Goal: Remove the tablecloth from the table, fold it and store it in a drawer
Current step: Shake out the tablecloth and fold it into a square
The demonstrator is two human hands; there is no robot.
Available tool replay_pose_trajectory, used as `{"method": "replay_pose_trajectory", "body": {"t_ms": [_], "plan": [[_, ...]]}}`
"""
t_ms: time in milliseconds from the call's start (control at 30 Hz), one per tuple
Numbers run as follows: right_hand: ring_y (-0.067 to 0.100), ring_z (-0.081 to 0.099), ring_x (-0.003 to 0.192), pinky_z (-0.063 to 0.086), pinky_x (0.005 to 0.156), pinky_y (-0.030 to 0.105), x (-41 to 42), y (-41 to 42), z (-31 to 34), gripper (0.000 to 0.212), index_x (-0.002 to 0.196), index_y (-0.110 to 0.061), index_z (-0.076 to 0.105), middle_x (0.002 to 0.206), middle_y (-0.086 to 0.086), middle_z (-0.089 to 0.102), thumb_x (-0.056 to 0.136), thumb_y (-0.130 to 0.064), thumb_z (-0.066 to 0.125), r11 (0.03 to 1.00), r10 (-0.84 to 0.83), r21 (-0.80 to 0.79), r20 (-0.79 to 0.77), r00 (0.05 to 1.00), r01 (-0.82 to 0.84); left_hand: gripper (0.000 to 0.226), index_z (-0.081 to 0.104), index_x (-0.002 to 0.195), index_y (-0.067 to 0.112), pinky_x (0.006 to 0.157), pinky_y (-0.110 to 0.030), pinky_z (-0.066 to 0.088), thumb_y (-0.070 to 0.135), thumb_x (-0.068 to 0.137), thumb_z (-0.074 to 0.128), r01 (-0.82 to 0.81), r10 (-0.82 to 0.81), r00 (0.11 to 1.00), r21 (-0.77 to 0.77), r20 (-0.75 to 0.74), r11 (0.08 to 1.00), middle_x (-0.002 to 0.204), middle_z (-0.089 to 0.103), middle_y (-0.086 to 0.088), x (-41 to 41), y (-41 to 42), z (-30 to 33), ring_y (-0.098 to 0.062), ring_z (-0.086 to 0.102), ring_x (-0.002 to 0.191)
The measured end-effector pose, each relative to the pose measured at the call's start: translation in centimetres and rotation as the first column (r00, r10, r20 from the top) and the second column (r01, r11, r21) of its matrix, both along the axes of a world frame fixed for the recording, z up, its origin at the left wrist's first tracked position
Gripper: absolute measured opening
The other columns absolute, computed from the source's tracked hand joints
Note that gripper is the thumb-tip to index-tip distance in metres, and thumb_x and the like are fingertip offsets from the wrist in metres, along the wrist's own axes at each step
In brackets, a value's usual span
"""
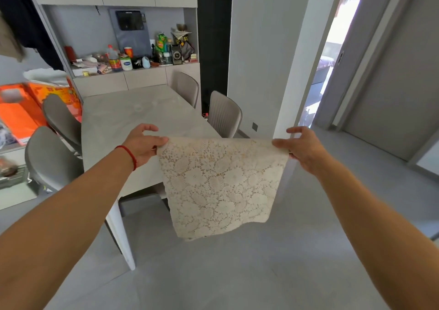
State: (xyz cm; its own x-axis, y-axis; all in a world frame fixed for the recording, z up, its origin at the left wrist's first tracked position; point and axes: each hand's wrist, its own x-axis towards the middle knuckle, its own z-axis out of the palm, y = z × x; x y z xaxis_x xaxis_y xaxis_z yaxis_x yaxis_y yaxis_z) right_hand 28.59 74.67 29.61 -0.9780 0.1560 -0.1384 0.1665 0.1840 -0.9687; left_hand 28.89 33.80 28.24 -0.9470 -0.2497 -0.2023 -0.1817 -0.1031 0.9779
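A cream lace tablecloth (219, 183), folded to a hanging rectangle, is held up in the air off the near right corner of the grey table (123, 117). My left hand (145, 144) pinches its upper left corner. At the upper right corner my right hand (301, 148) grips the fold. The cloth hangs free below my hands over the floor. The tabletop is bare.
Grey chairs stand on both sides of the table, two on the left (51, 157) and two on the right (224, 113). Behind it a cabinet niche (133, 58) holds several bottles and jars. Orange boxes (21, 110) sit at left. An open doorway (332, 72) is at right.
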Motion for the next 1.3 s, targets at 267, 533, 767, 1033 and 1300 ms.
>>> {"method": "replay_pose_trajectory", "body": {"t_ms": [267, 533, 767, 1033, 1300], "plan": [[0.025, 0.074, 0.088, 0.059, 0.075, 0.025, 0.6, -1.5, 2.1, 0.027, 0.117, -0.015, 0.073, 0.094, 0.02, 0.076, 0.091, -0.007, 0.075, 0.902, 0.25, 0.414, -0.266, 0.931, -0.123, 0.046, 0.065, 0.127, 0.002, 0.108, -0.039, 0.046, -0.023, 0.089, 0.057, 0.122, -0.143, 0.989, -0.359, -0.032, 0.925, 0.126, 0.062, -0.023, -1.1, -2.4, 1.8, -0.034, 0.057, 0.119], [0.004, 0.065, 0.081, 0.038, 0.072, -0.002, 0.9, -3.3, 1.5, 0.027, 0.114, -0.013, 0.078, 0.087, -0.004, 0.07, 0.087, -0.015, 0.081, 0.829, 0.274, 0.56, -0.398, 0.876, -0.005, 0.045, 0.069, 0.126, 0.004, 0.119, -0.047, 0.034, -0.021, 0.091, 0.054, 0.123, -0.177, 0.984, -0.677, -0.012, 0.726, 0.148, 0.05, -0.018, -3.2, -2.8, 3.8, -0.039, 0.041, 0.139], [-0.002, 0.068, 0.077, 0.051, 0.076, 0.008, 0.3, -1.6, 1.4, 0.027, 0.109, -0.013, 0.079, 0.085, -0.002, 0.074, 0.083, -0.011, 0.085, 0.887, 0.185, 0.462, -0.399, 0.898, 0.022, 0.053, 0.071, 0.119, 0.019, 0.099, -0.035, 0.048, -0.019, 0.082, 0.068, 0.305, -0.354, 0.931, -0.708, 0.082, 0.637, 0.129, 0.058, -0.007, -2.8, -3.1, 4.7, -0.028, 0.056, 0.113], [0.017, 0.074, 0.089, 0.057, 0.084, 0.022, 0.0, 0.6, 1.4, 0.022, 0.106, -0.012, 0.079, 0.089, 0.006, 0.079, 0.085, -0.011, 0.084, 0.843, 0.125, 0.53, -0.362, 0.924, 0.093, 0.031, 0.071, 0.108, 0.009, 0.068, -0.025, 0.049, -0.009, 0.084, 0.075, 0.259, -0.319, 0.946, -0.728, 0.059, 0.634, 0.105, 0.073, -0.019, -3.5, -0.7, 5.8, -0.023, 0.064, 0.089], [0.019, 0.068, 0.083, 0.055, 0.078, 0.027, -0.2, 1.6, 1.9, 0.017, 0.105, -0.006, 0.08, 0.096, 0.011, 0.078, 0.089, -0.009, 0.079, 0.735, 0.054, 0.645, -0.366, 0.929, 0.211, 0.03, 0.079, 0.111, 0.013, 0.085, -0.036, 0.052, 0.008, 0.082, 0.083, 0.089, -0.261, 0.965, -0.892, -0.033, 0.443, 0.099, 0.076, -0.008, -4.0, 1.8, 5.5, -0.024, 0.068, 0.093]]}}
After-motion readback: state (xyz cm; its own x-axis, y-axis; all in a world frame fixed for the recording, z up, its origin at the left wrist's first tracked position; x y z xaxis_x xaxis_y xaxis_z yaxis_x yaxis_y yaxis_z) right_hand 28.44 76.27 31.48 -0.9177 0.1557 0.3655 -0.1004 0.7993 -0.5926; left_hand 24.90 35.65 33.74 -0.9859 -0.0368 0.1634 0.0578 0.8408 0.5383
